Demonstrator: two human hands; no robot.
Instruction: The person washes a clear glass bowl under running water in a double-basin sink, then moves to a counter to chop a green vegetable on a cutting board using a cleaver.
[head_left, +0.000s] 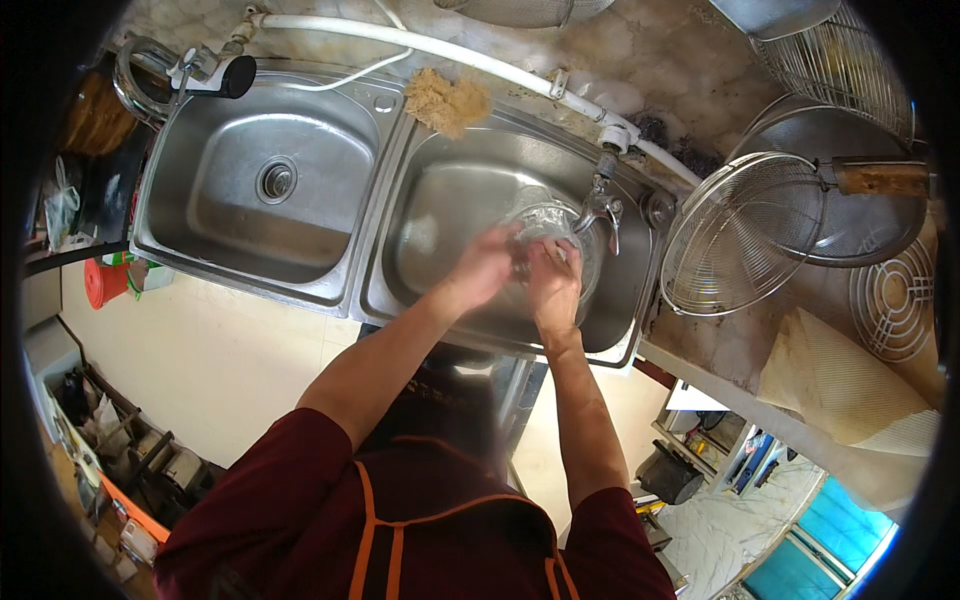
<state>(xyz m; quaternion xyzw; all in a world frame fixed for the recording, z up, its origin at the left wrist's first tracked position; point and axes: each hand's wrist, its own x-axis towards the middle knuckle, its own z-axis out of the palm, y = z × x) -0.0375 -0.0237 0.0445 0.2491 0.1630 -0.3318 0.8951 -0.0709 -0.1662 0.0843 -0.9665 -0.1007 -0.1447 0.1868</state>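
Note:
Both my hands are over the right basin (442, 195) of a stainless steel double sink, just below a metal tap (600, 208). Between and behind them is a clear, round, bowl-like vessel (551, 214), partly hidden by my fingers. My left hand (487, 262) is blurred by motion and lies at the vessel's left side. The fingers of my right hand (553, 281) are bent inward over the vessel. Whether either hand grips the vessel or something inside it is hidden by blur and overlap.
A tan scouring pad (448, 101) rests on the sink's back edge. The left basin (247, 240) has a drain and a chrome faucet (202, 67). To the right stand wire-mesh strainers (742, 232), a round wire rack (892, 300) and a ribbed beige sheet (832, 382).

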